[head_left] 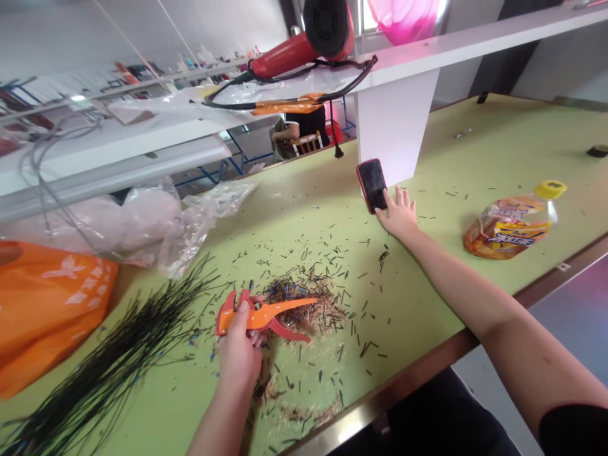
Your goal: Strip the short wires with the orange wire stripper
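My left hand (241, 342) is closed around an orange and red wire stripper (270, 311), gripped near its head with the handles pointing right. Under and beyond the tool lies a pile of cut wire bits and strands (308, 297). My right hand (399, 214) reaches forward with fingers spread, its fingertips at the lower right edge of a dark-screened phone (373, 183) in a red case. The phone leans against a white shelf support (396, 126). To the left a bundle of thin black wires (123, 342) is spread on the green tabletop (418, 316).
A part-full plastic drink bottle (513, 221) with a yellow cap lies at the right. An orange bag (47, 310) and clear plastic bags (199, 215) are at the left. On the shelf overhead sits a red heat gun (289, 54). A person (304, 126) is seated beyond the table.
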`<action>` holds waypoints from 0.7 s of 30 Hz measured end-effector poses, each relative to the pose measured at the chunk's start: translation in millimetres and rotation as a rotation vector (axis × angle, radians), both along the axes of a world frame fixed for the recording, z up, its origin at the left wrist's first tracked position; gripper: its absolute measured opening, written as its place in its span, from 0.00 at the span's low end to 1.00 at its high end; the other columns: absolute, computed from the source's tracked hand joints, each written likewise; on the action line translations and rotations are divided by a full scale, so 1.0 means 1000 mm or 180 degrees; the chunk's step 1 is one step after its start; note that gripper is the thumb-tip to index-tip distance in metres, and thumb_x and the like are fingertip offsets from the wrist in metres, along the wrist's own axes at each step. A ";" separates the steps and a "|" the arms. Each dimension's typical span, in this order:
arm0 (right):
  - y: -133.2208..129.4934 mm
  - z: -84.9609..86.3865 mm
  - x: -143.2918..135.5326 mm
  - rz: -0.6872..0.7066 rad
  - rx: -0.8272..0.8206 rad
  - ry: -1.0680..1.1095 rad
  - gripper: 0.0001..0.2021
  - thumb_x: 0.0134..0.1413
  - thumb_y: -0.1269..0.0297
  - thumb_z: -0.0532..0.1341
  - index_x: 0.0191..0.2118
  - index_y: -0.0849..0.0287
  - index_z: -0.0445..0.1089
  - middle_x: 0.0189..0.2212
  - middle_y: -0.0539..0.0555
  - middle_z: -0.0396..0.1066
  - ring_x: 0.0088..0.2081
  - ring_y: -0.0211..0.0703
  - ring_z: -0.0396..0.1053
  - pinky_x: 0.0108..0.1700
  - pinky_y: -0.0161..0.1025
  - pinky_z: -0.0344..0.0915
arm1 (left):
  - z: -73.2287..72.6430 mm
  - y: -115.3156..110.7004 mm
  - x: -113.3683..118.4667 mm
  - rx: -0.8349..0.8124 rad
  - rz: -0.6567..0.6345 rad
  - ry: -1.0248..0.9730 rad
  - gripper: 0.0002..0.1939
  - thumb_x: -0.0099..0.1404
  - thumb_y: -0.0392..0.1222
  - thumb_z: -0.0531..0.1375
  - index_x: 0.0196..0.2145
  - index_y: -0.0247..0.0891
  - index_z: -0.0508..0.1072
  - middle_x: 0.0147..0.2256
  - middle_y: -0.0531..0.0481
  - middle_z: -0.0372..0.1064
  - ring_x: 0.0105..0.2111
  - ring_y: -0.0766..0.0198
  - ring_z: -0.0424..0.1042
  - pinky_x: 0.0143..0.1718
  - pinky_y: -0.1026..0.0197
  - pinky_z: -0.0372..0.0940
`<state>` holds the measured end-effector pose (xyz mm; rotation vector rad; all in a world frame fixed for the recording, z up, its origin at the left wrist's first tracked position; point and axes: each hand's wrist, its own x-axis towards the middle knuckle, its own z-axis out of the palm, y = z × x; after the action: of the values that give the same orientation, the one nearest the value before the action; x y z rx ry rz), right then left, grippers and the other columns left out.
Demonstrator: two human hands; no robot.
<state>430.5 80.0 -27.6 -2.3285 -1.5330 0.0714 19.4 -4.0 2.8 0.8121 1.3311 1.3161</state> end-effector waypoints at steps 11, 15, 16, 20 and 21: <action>0.007 -0.001 -0.003 0.0023 -0.0162 -0.0056 0.40 0.73 0.40 0.43 0.80 0.58 0.40 0.80 0.65 0.32 0.79 0.74 0.31 0.75 0.74 0.39 | -0.005 0.003 -0.003 0.0039 0.0038 0.0091 0.30 0.48 0.67 0.74 0.34 0.37 0.78 0.14 0.60 0.48 0.16 0.72 0.45 0.16 0.64 0.40; 0.004 -0.001 -0.002 -0.0040 -0.0038 -0.0015 0.41 0.73 0.41 0.44 0.80 0.59 0.39 0.80 0.66 0.32 0.79 0.72 0.32 0.75 0.73 0.39 | -0.005 0.004 -0.002 -0.0011 0.0099 0.0108 0.32 0.46 0.69 0.74 0.33 0.38 0.77 0.14 0.60 0.48 0.15 0.72 0.44 0.16 0.65 0.39; 0.003 -0.001 -0.002 -0.0062 -0.0022 -0.0010 0.41 0.73 0.42 0.44 0.80 0.60 0.39 0.80 0.66 0.32 0.79 0.72 0.32 0.75 0.72 0.40 | -0.005 0.004 -0.002 -0.0035 0.0084 0.0100 0.32 0.46 0.69 0.74 0.34 0.38 0.77 0.14 0.60 0.48 0.15 0.73 0.44 0.16 0.66 0.40; -0.004 0.000 -0.002 -0.0097 -0.0096 -0.0011 0.40 0.72 0.42 0.45 0.80 0.60 0.41 0.80 0.67 0.34 0.79 0.72 0.33 0.75 0.72 0.41 | -0.004 0.003 -0.004 -0.0083 0.0047 0.0011 0.30 0.46 0.67 0.74 0.34 0.38 0.79 0.14 0.62 0.49 0.15 0.74 0.46 0.16 0.69 0.43; -0.005 0.000 -0.002 -0.0092 -0.0126 -0.0024 0.40 0.72 0.42 0.44 0.80 0.61 0.42 0.80 0.67 0.35 0.79 0.72 0.33 0.75 0.72 0.41 | -0.004 0.003 -0.004 -0.0072 0.0046 -0.0001 0.29 0.46 0.66 0.75 0.34 0.38 0.79 0.15 0.62 0.49 0.15 0.74 0.46 0.16 0.69 0.43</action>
<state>428.2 74.6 -27.7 -2.3837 -1.5143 0.0867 15.4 -0.9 -1.6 0.7881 1.3514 1.3101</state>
